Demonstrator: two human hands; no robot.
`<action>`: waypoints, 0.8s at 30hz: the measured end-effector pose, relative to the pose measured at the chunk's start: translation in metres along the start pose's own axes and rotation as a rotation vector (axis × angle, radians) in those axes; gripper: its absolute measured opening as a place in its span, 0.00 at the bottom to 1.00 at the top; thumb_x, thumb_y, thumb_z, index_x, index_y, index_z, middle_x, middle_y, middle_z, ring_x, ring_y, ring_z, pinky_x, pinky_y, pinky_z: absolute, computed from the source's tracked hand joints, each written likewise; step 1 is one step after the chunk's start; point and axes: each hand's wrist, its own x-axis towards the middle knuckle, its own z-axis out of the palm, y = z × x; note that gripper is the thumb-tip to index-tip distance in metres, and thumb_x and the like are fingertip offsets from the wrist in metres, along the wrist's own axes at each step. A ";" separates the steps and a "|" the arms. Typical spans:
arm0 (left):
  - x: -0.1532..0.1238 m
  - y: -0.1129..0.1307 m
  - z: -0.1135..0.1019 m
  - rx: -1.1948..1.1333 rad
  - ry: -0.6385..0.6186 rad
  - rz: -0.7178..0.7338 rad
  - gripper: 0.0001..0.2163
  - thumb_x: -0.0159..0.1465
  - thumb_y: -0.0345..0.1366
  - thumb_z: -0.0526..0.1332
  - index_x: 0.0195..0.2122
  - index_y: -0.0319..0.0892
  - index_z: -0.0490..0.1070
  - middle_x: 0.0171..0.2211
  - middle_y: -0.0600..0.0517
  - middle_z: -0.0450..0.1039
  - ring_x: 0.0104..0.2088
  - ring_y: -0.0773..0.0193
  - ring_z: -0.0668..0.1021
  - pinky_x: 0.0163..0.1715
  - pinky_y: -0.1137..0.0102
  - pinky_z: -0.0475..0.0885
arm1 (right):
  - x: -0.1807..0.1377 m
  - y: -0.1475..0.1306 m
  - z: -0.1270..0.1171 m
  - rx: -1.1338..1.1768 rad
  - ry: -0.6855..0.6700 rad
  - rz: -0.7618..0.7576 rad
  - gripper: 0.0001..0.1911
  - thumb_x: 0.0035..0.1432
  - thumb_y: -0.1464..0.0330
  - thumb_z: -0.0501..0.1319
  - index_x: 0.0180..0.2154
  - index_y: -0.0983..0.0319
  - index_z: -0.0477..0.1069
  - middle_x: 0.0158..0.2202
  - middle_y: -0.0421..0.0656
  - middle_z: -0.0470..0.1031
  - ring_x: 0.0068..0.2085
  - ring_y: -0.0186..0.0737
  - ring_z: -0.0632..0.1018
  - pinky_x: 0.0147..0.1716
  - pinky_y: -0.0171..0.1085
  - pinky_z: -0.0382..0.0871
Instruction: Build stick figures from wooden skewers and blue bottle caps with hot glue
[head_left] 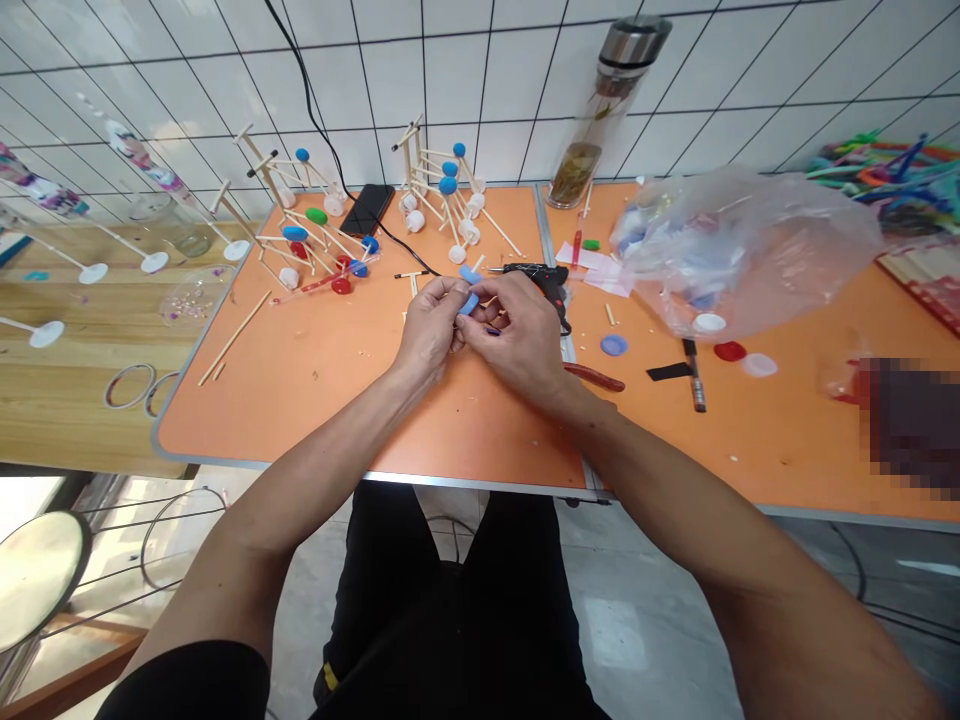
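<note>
My left hand [429, 328] and my right hand [517, 335] meet over the middle of the orange table [300, 390]. Together they pinch a small light-blue bottle cap [469, 302], fingers curled round it. A second blue cap [469, 273] on a thin wooden stick shows just above the fingers. A black glue gun [541, 277] lies right behind my right hand. Red-handled pliers [596, 377] lie beside my right wrist.
Stick-and-cap models [315, 235] [442, 195] stand at the back of the table, with a black phone [367, 208] on a cable. A clear plastic bag of caps [742, 245], loose caps [613, 345], a marker [694, 375] and a glass bottle [600, 120] lie to the right.
</note>
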 end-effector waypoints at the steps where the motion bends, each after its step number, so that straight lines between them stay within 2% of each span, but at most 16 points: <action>1: 0.000 0.000 0.000 -0.007 -0.005 0.009 0.15 0.77 0.42 0.69 0.34 0.44 0.70 0.23 0.59 0.73 0.16 0.75 0.66 0.16 0.77 0.57 | 0.001 0.000 -0.001 0.035 0.015 0.015 0.08 0.62 0.70 0.70 0.44 0.55 0.79 0.45 0.43 0.83 0.45 0.47 0.84 0.44 0.46 0.80; 3: 0.001 0.001 0.000 -0.019 -0.018 0.023 0.15 0.77 0.40 0.70 0.33 0.44 0.70 0.21 0.60 0.70 0.16 0.74 0.68 0.16 0.77 0.59 | 0.002 0.001 -0.003 0.123 0.029 0.064 0.02 0.65 0.68 0.69 0.40 0.55 0.78 0.40 0.42 0.83 0.39 0.43 0.82 0.37 0.42 0.79; 5: 0.001 0.002 0.000 -0.024 -0.021 0.030 0.16 0.76 0.41 0.71 0.33 0.44 0.70 0.20 0.61 0.67 0.16 0.74 0.68 0.17 0.77 0.60 | 0.003 0.003 -0.005 0.193 0.017 0.093 0.03 0.69 0.66 0.68 0.39 0.56 0.77 0.38 0.41 0.82 0.35 0.41 0.81 0.34 0.41 0.77; 7: 0.002 0.003 -0.001 -0.039 -0.002 0.028 0.17 0.75 0.41 0.73 0.32 0.44 0.69 0.20 0.62 0.66 0.15 0.74 0.67 0.17 0.77 0.60 | 0.004 0.004 -0.006 0.196 -0.012 0.066 0.02 0.70 0.65 0.67 0.41 0.56 0.78 0.40 0.42 0.83 0.36 0.42 0.82 0.36 0.42 0.78; 9: 0.004 0.004 -0.001 -0.080 0.034 0.011 0.17 0.76 0.40 0.72 0.32 0.44 0.69 0.21 0.61 0.68 0.16 0.75 0.67 0.18 0.77 0.61 | 0.003 0.002 -0.006 0.146 -0.032 0.001 0.02 0.70 0.66 0.68 0.44 0.56 0.80 0.44 0.43 0.84 0.41 0.44 0.83 0.42 0.44 0.80; 13: 0.004 0.003 0.001 -0.146 0.071 -0.048 0.15 0.77 0.37 0.70 0.32 0.44 0.71 0.23 0.57 0.75 0.19 0.73 0.72 0.22 0.78 0.67 | -0.001 -0.003 -0.002 0.018 -0.031 -0.064 0.09 0.65 0.66 0.72 0.47 0.55 0.80 0.46 0.45 0.82 0.48 0.50 0.83 0.47 0.47 0.80; 20: -0.003 0.000 0.008 -0.179 0.034 -0.073 0.14 0.75 0.35 0.71 0.32 0.43 0.71 0.24 0.57 0.76 0.21 0.72 0.75 0.25 0.78 0.73 | -0.005 -0.003 0.003 -0.174 -0.007 -0.088 0.14 0.65 0.70 0.68 0.52 0.55 0.81 0.53 0.48 0.84 0.56 0.56 0.84 0.54 0.51 0.81; 24: -0.003 0.001 0.006 -0.152 0.022 -0.048 0.15 0.73 0.40 0.74 0.34 0.44 0.70 0.25 0.58 0.77 0.21 0.71 0.77 0.25 0.78 0.74 | -0.003 0.002 0.000 -0.069 0.003 -0.067 0.11 0.65 0.69 0.70 0.50 0.56 0.81 0.51 0.47 0.85 0.52 0.52 0.86 0.52 0.49 0.82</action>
